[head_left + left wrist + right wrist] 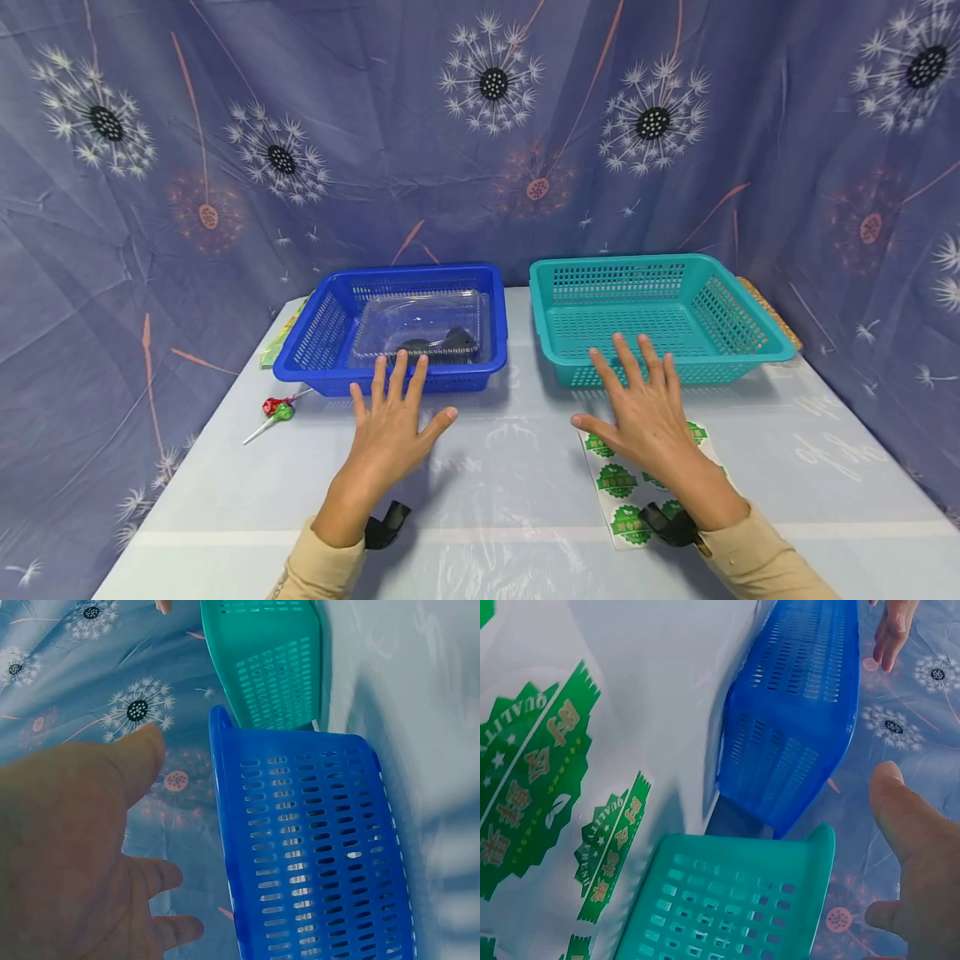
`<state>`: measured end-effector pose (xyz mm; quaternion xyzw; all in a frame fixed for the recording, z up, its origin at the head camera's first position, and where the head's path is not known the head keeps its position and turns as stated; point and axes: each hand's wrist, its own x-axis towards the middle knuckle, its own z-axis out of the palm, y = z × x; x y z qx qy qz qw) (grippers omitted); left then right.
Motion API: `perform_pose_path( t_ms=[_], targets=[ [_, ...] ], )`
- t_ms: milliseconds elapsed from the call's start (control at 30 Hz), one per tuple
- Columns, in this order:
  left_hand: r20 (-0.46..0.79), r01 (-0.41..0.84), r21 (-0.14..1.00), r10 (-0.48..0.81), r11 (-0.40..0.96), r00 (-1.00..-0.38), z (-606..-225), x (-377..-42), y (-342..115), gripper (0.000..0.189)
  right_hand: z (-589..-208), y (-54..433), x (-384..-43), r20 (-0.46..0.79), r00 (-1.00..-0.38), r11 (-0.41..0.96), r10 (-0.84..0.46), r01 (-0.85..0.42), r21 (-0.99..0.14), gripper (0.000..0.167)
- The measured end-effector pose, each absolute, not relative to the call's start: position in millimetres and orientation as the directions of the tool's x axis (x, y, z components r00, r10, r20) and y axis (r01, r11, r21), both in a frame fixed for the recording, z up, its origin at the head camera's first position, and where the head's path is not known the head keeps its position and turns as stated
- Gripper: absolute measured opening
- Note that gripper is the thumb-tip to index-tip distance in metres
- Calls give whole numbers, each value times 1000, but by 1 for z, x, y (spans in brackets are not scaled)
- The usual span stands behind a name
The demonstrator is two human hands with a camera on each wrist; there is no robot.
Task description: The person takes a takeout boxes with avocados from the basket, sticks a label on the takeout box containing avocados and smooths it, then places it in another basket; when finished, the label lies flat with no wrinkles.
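Note:
My left hand [387, 437] is held with fingers spread, in front of the blue basket [318, 377], and holds nothing. Inside that basket lies a clear plastic box [420, 321] with dark items at its near side. My right hand [648, 417], fingers also spread and holding nothing, is over a sheet of green round stickers [617, 481], partly hiding it. Just beyond its fingertips stands the teal basket [667, 262]. In the left wrist view the left thumb and fingers [142, 761] point past the blue basket's wall [315, 847].
Two lollipops, one red [273, 406] and one green [282, 412], lie left of the blue basket. A green-yellow packet [274, 350] sticks out behind it. Something orange-brown [780, 321] shows behind the teal basket's right side. A dandelion-patterned curtain [375, 125] hangs behind the table.

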<state>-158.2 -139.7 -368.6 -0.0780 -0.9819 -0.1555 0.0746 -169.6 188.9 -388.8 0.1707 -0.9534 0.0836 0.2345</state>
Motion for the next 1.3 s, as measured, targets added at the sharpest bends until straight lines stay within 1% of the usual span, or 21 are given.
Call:
perform_pose_path(
  t_ms=[533, 933, 1300],
  targets=[
    [153, 165, 299, 123, 940, -981, -363, -162, -148, 83, -383, 172, -172, 471, -821, 909, -323, -408, -88, 92],
    [197, 175, 332, 114, 927, -974, -359, -165, -158, 81, -379, 155, -175, 503, -790, 880, -352, -462, -109, 91],
    [250, 181, 346, 96, 920, -964, -358, -172, -167, 80, -379, 142, -180, 539, -759, 835, -365, -523, -171, 89]
  ],
)
